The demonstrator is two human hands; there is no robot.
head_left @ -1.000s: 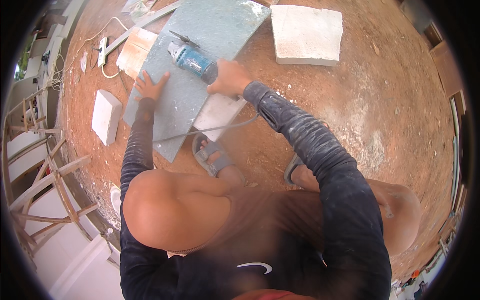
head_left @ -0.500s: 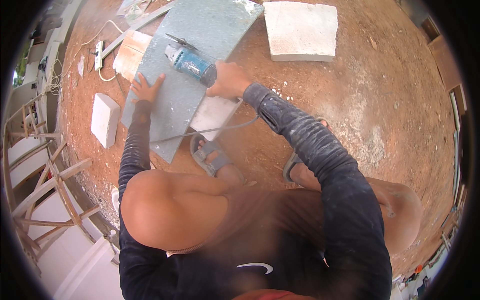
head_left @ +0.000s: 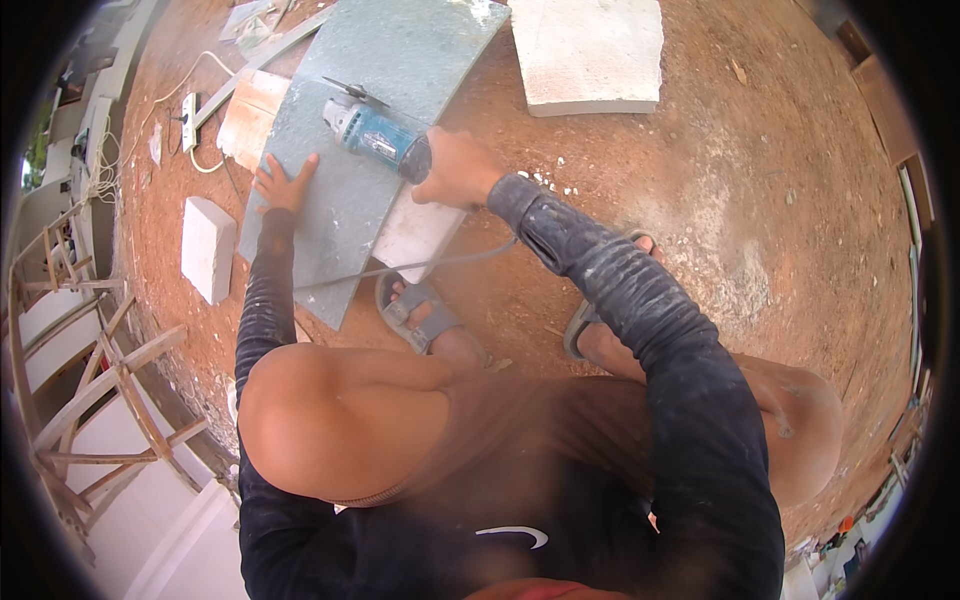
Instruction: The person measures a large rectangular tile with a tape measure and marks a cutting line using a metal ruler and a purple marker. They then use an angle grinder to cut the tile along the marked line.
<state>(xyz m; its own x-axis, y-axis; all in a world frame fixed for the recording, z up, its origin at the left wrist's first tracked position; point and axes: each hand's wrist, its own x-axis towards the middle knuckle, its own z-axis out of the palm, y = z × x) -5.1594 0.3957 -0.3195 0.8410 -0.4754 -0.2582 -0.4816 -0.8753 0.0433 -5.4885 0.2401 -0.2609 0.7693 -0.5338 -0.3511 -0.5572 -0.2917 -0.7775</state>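
My right hand (head_left: 455, 168) is wrapped round the rear of a blue angle grinder (head_left: 378, 138). The grinder's thin disc (head_left: 352, 90) is at its far left end, over a grey-blue stone slab (head_left: 400, 60). My left hand (head_left: 285, 183) lies on the slab's left edge with its fingers spread. A pale block (head_left: 420, 235) shows partly from under the slab's right side. The grinder's dark cable (head_left: 440, 260) runs across the slab's near end and past my right wrist.
A large white block (head_left: 588, 55) lies far right of the slab, and a smaller white block (head_left: 208, 248) stands left. Beyond my left hand are a pale orange-stained piece (head_left: 250, 118) and a white power strip (head_left: 189, 122). Wooden frames (head_left: 120, 370) stand at the left. My sandalled foot (head_left: 425, 312) is near the slab.
The view has shifted slightly, so the slab and blocks sit a little further left and up. Both hands keep their places, the right on the grinder and the left on the slab.
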